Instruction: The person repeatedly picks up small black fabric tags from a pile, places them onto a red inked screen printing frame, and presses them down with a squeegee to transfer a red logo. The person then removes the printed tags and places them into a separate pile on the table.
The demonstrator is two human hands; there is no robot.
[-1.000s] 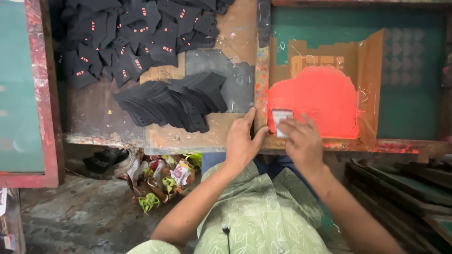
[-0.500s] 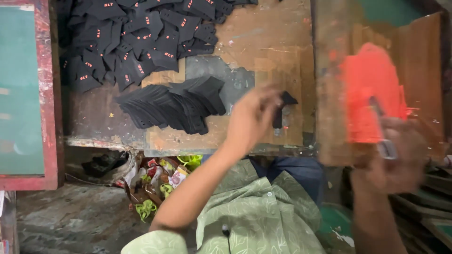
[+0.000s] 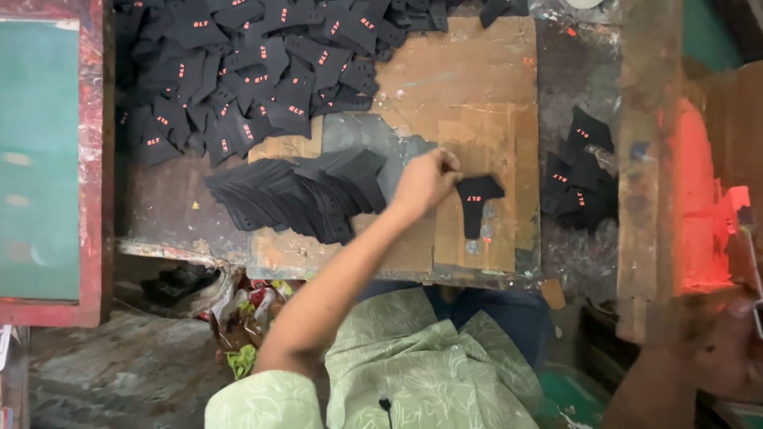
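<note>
Left hand (image 3: pixel 425 181) closed, pinching black printed cut piece (image 3: pixel 478 203) flat on cardboard sheet (image 3: pixel 477 103) — just right of fanned stack of blank black pieces (image 3: pixel 298 195); right hand (image 3: pixel 727 349) at lower right, blurred, grip indeterminate; printed pile (image 3: pixel 262 63) beyond

A flat black T-shaped cut piece with a small orange print (image 3: pixel 478 200) is seen lying on a brown cardboard sheet, its wide top pinched at the left corner and its narrow stem pointed toward the bench's near edge. A fanned stack of plain black cut pieces (image 3: pixel 298 195) is spread just beside it.
</note>
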